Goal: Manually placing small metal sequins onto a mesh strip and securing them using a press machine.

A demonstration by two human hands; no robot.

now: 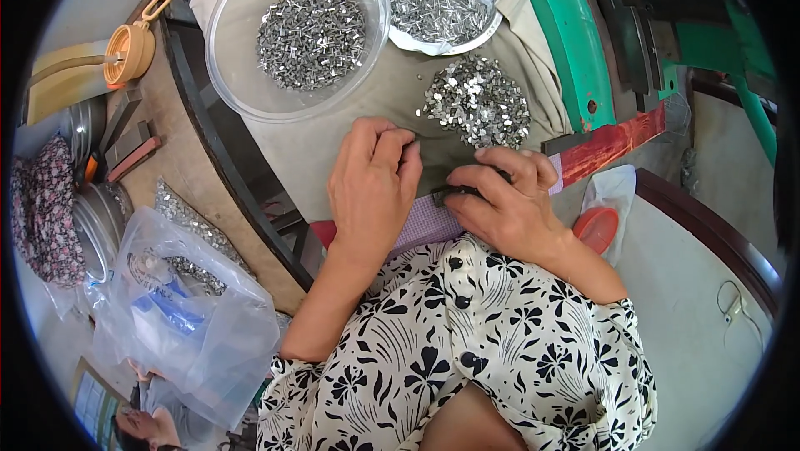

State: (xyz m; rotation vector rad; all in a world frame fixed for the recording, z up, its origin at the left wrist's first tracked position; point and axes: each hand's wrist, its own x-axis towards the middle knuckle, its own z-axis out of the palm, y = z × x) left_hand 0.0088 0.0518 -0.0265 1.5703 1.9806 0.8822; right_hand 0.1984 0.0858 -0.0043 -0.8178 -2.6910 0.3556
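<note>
My left hand (pixel 372 188) is over the cloth-covered work surface, its fingers bent and the thumb and index tips pinched together; whatever they hold is too small or hidden. Across from it, my right hand (pixel 507 205) is closed, fingers curled inward. A small dark piece shows under its fingers, its kind unclear. Just beyond the right hand lies a loose pile of small flat shiny metal pieces (pixel 479 101). Farther off, a clear plastic tub (pixel 218 63) contains many short metal pieces. Beside it, a round metal bowl (pixel 498 13) lined with white plastic is full of thin metal pins.
Green machinery (pixel 567 42) borders the surface at the right. At the left stand a wooden table (pixel 171 151), a clear bag (pixel 200 343), a bag of metal pieces (pixel 196 222) and an orange lidded container (pixel 129 51). A red round lid (pixel 596 230) lies at the right.
</note>
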